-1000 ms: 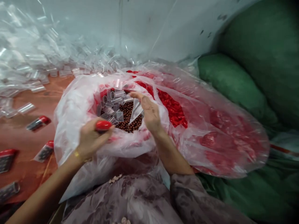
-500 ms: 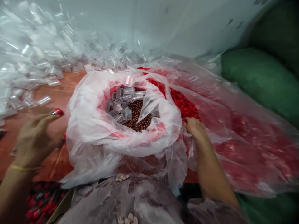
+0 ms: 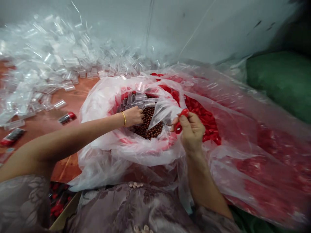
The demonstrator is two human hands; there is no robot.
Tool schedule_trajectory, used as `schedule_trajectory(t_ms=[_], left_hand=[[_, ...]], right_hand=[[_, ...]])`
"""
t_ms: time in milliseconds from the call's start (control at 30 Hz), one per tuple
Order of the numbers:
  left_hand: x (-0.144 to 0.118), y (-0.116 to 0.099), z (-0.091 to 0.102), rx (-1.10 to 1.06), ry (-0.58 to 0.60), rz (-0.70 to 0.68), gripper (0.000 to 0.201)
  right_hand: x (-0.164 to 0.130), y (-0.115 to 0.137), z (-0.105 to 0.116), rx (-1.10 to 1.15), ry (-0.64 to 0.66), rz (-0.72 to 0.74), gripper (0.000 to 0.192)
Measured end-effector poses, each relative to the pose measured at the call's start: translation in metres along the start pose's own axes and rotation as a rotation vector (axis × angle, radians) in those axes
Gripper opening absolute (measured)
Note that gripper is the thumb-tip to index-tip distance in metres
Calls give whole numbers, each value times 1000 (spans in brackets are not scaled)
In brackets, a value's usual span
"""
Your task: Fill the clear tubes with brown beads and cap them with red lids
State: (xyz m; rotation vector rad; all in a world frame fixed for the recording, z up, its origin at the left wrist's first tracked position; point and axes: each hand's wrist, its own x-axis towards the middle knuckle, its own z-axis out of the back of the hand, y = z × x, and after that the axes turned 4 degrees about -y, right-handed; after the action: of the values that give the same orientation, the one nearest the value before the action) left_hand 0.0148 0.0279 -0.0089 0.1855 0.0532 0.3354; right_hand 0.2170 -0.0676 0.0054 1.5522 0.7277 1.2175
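Observation:
My left hand [image 3: 133, 116] reaches into a plastic-lined basin [image 3: 102, 103] that holds small brown beads [image 3: 149, 124] and several clear plastic tubes [image 3: 136, 98]. Its fingers curl among the tubes and beads; what they grip is hidden. My right hand [image 3: 191, 131] hovers at the basin's right rim, pinching a red cap [image 3: 179, 126] between thumb and fingers. Just right of it, a large clear bag [image 3: 243, 129] full of red caps [image 3: 206, 116] lies open.
A heap of clear empty tubes [image 3: 48, 64] covers the orange table [image 3: 70, 161] at the back left. Filled tubes with red caps [image 3: 66, 117] lie on the table at left. A box of finished tubes [image 3: 57, 202] sits by my lap. A green sack [image 3: 279, 81] fills the right.
My left hand came back from the table at left and went into the basin. My right hand rose from the cap bag holding a red cap.

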Motion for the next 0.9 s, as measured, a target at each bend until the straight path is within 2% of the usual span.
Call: schedule_trajectory(t_ms=[133,233,300,433,633,800,900], left_hand=[[7,-1,-5,-8,155,59,19],[18,-9,-3,-206,307,290,17],[30,-14,-1,-353,358,450,17],[49,-15,-3,-458,310,598,23],[50,-3,-21,-709,117,853,30],[56,-5,-29,-886,-11,971,22],[64,-9,-29,-960,-105,1016,18]], right_hand=[[0,-17,-16,114,53,-115,24],[4,-22,-16,213,30,-209,27],[6,-21,-14,260,3,-241,28],[5,-20,-12,290,-1,-266,28],[5,-25,-13,288,-48,-232,27],[6,-28,-17,260,-209,-195,29],[5,-26,-18,218,-199,-200,29]])
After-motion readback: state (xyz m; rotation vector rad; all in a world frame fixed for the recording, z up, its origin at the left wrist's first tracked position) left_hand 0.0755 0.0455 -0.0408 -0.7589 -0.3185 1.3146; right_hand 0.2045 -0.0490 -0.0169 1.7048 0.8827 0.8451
